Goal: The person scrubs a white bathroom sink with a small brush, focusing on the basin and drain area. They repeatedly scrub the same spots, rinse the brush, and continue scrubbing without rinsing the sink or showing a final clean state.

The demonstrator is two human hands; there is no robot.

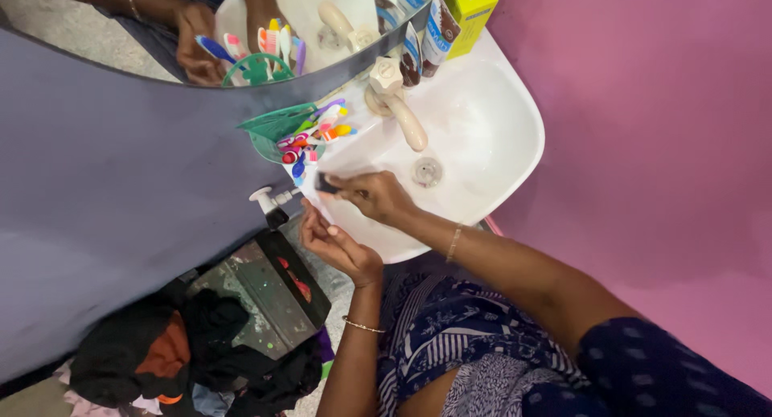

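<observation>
Right hand pinches a small dark object over the white sink; left hand, at 7 o'clock, cupped open, palm up.

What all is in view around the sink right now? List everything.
sink: one, white, against the pink wall
tap: one, cream, at the sink's back edge
drain: one, metal, basin floor
toothbrush holder: one, green, left of the tap
toothbrushes: several, mixed colours, in the holder
tubes: two, white and brown, behind the tap
box: one, yellow, beside the tubes
mirror: one, above the sink
small tap: one, white, on the grey wall
clothes pile: dark, on the floor
small dark object: one, in right hand
left hand: cupped below
right hand: over the basin
</observation>
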